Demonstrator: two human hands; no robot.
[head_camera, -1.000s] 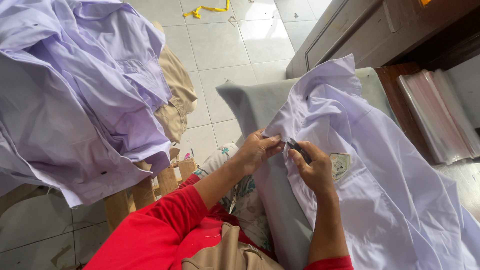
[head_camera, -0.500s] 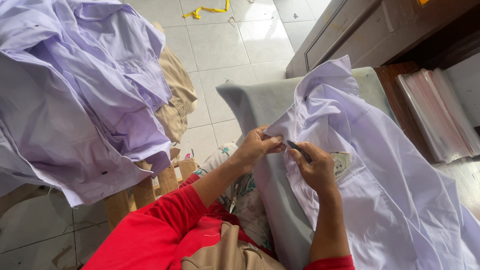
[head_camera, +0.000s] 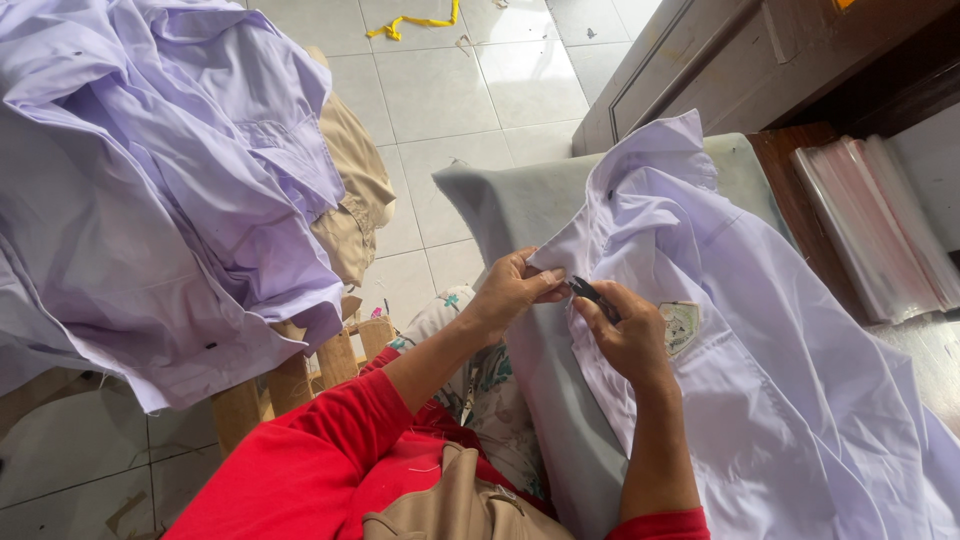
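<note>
Left hand: closed, pinching the front edge of the white shirt at frame centre.
Right hand: gripping small dark snips, tips at the pinched edge.
White shirt: spread over the grey padded board, centre to lower right; badge beside the right hand.
Pile of shirts: heaped on a wooden stool, left.
Clear bags: stacked, right edge.

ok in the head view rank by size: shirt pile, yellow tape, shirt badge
1. shirt pile, though it sits nearer the camera
2. yellow tape and badge look alike, and the tape lies farther off, so unranked
</note>
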